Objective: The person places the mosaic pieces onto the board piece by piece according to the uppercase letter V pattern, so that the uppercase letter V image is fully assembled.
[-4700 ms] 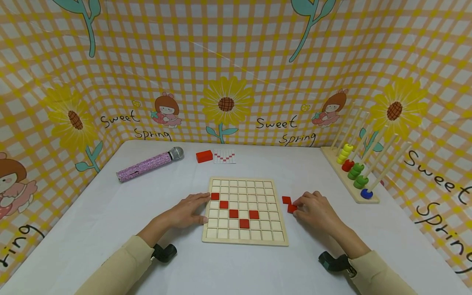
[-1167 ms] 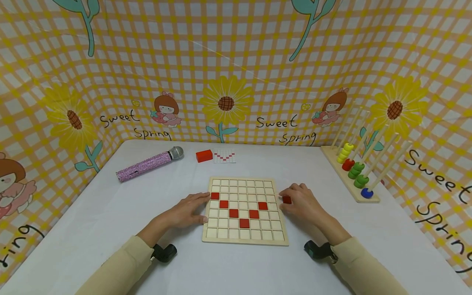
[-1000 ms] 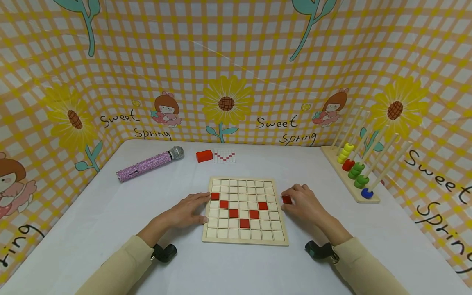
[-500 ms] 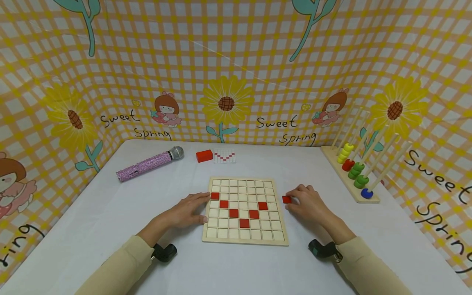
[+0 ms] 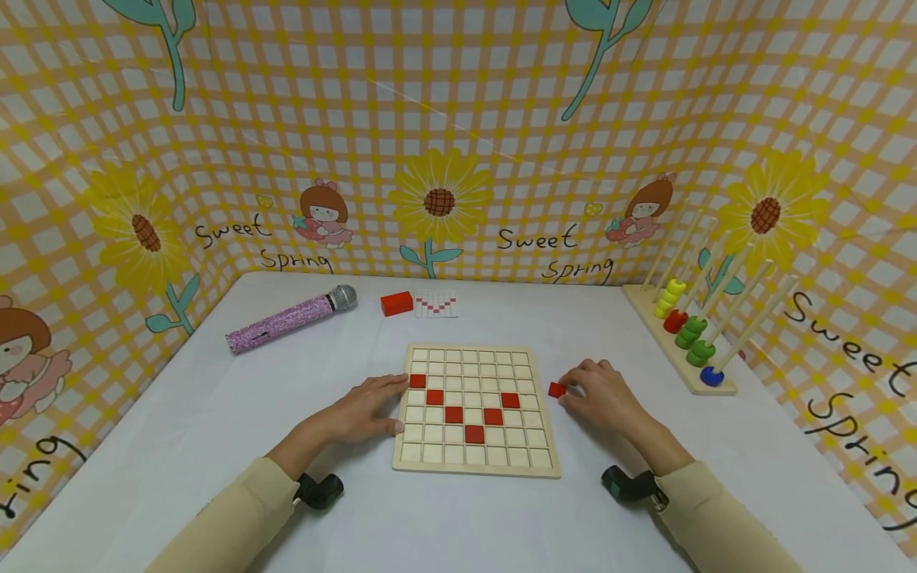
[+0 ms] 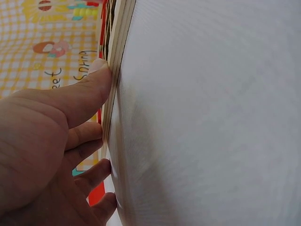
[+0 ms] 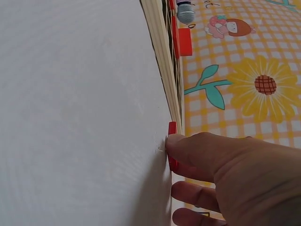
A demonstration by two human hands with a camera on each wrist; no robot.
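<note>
A wooden grid board (image 5: 474, 465) lies flat on the white table, with several red square tiles (image 5: 454, 415) set in its cells in a V-like slant. My left hand (image 5: 361, 410) rests against the board's left edge, its fingers fairly straight; in the left wrist view the thumb (image 6: 89, 92) touches the board's side. Just off the board's right edge, my right hand (image 5: 605, 398) pinches a loose red tile (image 5: 556, 390) between thumb and finger. The right wrist view shows that tile (image 7: 172, 128) tilted up on edge, partly hidden by the thumb.
Behind the board lie a red block (image 5: 397, 304) and a small pattern card (image 5: 436, 304) with a red V. A glittery pink microphone (image 5: 286, 320) lies at the back left. A bead abacus (image 5: 705, 388) stands at the right. A checked cloth (image 5: 458, 103) hangs behind the table.
Since the oldest frame, one tile from the right has come into a board cell. My right hand has lately shifted slightly right, and the loose tile has turned. My left hand stays put.
</note>
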